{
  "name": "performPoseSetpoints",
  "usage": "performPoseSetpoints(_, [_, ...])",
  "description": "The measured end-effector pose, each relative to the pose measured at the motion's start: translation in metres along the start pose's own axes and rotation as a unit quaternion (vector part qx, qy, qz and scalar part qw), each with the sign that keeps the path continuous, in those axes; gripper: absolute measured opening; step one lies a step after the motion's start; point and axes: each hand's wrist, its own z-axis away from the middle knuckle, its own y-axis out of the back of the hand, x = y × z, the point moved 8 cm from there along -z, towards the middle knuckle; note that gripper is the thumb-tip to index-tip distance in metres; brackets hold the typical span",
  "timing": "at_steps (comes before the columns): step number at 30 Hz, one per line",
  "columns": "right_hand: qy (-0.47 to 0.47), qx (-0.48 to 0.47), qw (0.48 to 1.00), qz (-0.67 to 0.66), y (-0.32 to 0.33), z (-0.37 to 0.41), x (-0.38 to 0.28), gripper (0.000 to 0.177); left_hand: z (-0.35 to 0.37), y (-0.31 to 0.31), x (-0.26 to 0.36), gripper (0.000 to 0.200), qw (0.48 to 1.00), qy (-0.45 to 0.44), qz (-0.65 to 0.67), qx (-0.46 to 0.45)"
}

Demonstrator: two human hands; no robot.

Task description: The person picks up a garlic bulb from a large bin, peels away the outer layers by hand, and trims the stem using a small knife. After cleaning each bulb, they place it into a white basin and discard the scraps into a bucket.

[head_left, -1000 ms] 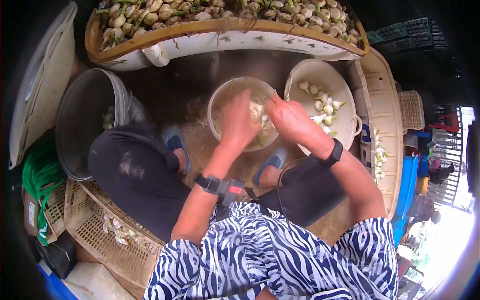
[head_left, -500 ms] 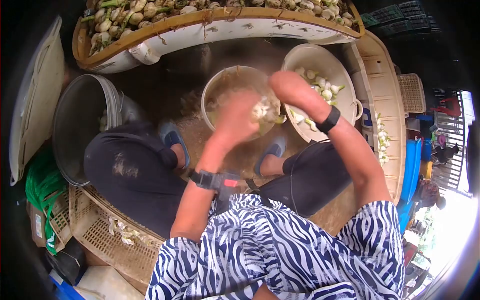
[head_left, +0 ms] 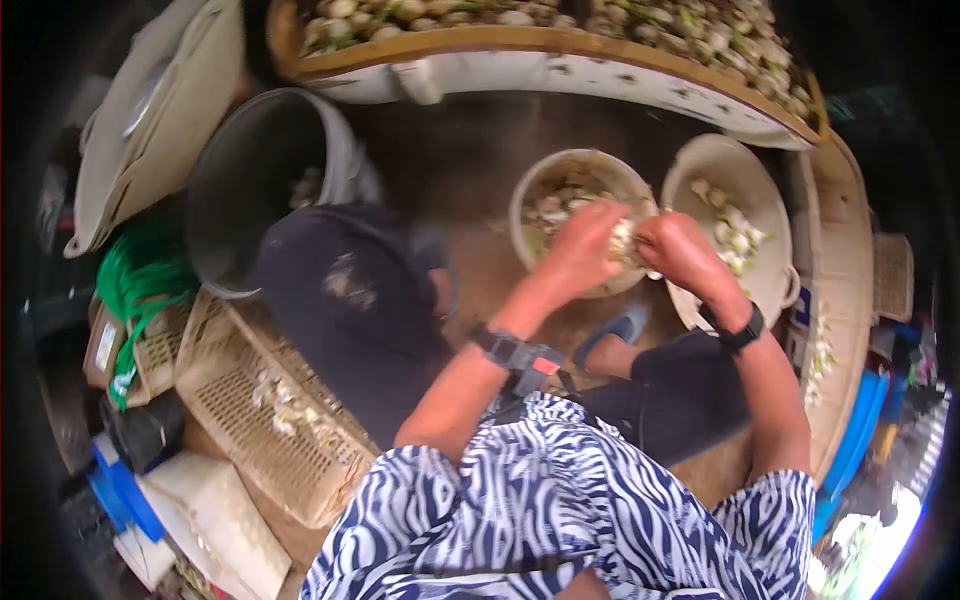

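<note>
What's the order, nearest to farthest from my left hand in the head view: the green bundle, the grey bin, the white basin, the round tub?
From your left hand:
1. Round tub, right beneath it.
2. White basin, to its right.
3. Grey bin, to its left.
4. Green bundle, far left, past the bin.

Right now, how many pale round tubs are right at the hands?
2: one below both the left hand and right hand; the other just to its right, with its edge partly behind the right hand. I see no sign of a hidden third there.
</note>
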Motion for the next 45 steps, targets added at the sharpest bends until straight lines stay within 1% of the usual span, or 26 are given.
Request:
performPoseSetpoints(2, [-0.012,0.031,0.999,0.001,0.003,0.000,-0.003,0.010,-0.001,-0.001,0.000,0.059,0.999,0.029,-0.007,-0.020])
performPoseSetpoints(7, [-0.028,0.109,0.992,-0.058,0.013,0.007,0.007,0.010,-0.005,-0.003,0.003,0.059,1.000,-0.022,-0.020,0.005])
performPoseSetpoints(9, [0.005,0.152,0.988,-0.011,0.027,0.008,0.004,0.011,-0.012,0.002,0.004,0.061,0.997,0.058,0.042,-0.022])
performPoseSetpoints(10, [0.034,0.167,0.985,0.016,0.033,0.010,0.000,0.011,-0.012,0.007,0.004,0.054,0.986,0.075,0.147,0.008])
performPoseSetpoints(12, [0.049,0.153,0.986,0.047,0.040,0.015,-0.007,0.011,-0.004,0.000,-0.026,0.058,0.891,0.286,0.352,0.009])
performPoseSetpoints(13, [0.072,0.137,0.986,0.069,0.040,0.016,-0.014,0.011,-0.005,0.003,-0.031,0.058,0.891,0.285,0.353,0.010])
performPoseSetpoints(15, [0.082,0.125,0.986,0.081,0.036,0.016,-0.021,0.011,0.009,-0.022,-0.043,0.052,0.846,0.369,0.354,-0.151])
performPoseSetpoints(17, [0.085,0.114,0.986,0.090,0.027,0.014,-0.021,0.010,0.008,-0.020,-0.043,0.045,0.869,0.339,0.343,-0.114])
performPoseSetpoints(18, [0.018,0.150,0.987,0.049,0.029,0.011,-0.003,0.012,0.007,-0.018,-0.039,0.039,0.889,0.307,0.330,-0.078])
performPoseSetpoints(19, [-0.050,0.186,0.981,0.009,0.034,0.011,0.013,0.014,0.003,-0.009,-0.027,0.042,0.902,0.302,0.303,-0.054])
performPoseSetpoints(20, [-0.054,0.188,0.981,0.010,0.036,0.011,0.018,0.014,0.003,-0.013,-0.026,0.042,0.902,0.301,0.305,-0.059])
performPoseSetpoints(22, [-0.121,0.120,0.984,-0.045,0.029,0.006,0.035,0.016,-0.010,0.003,-0.012,0.051,0.975,0.174,0.133,-0.029])
performPoseSetpoints(23, [-0.138,0.091,0.981,-0.099,0.026,0.006,0.039,0.020,-0.009,0.002,-0.013,0.059,0.966,0.195,0.163,-0.048])
performPoseSetpoints(27, [-0.049,0.043,0.990,-0.128,0.024,0.008,0.024,0.021,-0.008,0.002,-0.020,0.063,0.957,0.180,0.226,-0.020])
performPoseSetpoints(29, [-0.060,0.059,0.989,-0.125,0.014,0.009,0.031,0.020,-0.006,-0.005,-0.026,0.069,0.934,0.245,0.258,-0.017])
performPoseSetpoints(30, [-0.067,0.075,0.987,-0.123,0.010,0.008,0.034,0.019,-0.006,-0.006,-0.025,0.069,0.935,0.246,0.257,-0.017])
performPoseSetpoints(32, [-0.102,0.070,0.989,-0.076,0.001,0.007,0.042,0.017,-0.011,0.004,-0.006,0.069,0.988,0.121,0.097,0.011])
performPoseSetpoints(34, [-0.200,0.112,0.923,-0.310,-0.009,0.008,0.067,0.016,-0.012,0.009,0.000,0.067,0.991,0.101,0.083,0.040])
performPoseSetpoints(35, [-0.209,0.109,0.894,-0.380,-0.016,0.005,0.072,0.016,-0.014,0.015,0.006,0.064,0.992,0.081,0.070,0.072])
performPoseSetpoints(36, [-0.207,0.111,0.895,-0.380,-0.018,0.007,0.074,0.016,-0.014,0.012,0.005,0.064,0.992,0.079,0.068,0.072])
performPoseSetpoints(38, [-0.106,0.146,0.946,-0.270,0.011,0.006,0.036,0.019,-0.005,0.001,-0.028,0.059,0.937,0.223,0.249,0.105])
performPoseSetpoints(39, [-0.084,0.155,0.948,-0.265,0.014,0.005,0.029,0.018,-0.001,-0.006,-0.041,0.055,0.921,0.290,0.249,0.076])
performPoseSetpoints(40, [-0.083,0.153,0.948,-0.265,0.011,0.005,0.031,0.018,-0.002,-0.001,-0.039,0.055,0.921,0.291,0.248,0.077])
performPoseSetpoints(42, [-0.093,0.163,0.945,-0.268,0.001,0.006,0.041,0.019,0.006,-0.012,-0.043,0.051,0.874,0.382,0.300,-0.023])
performPoseSetpoints(43, [-0.092,0.161,0.945,-0.268,0.000,0.006,0.042,0.019,0.008,-0.013,-0.049,0.051,0.873,0.383,0.300,-0.021])
performPoseSetpoints(45, [-0.252,0.167,0.821,-0.484,-0.020,0.015,0.070,0.019,0.002,-0.009,-0.053,0.048,0.882,0.302,0.361,0.036])
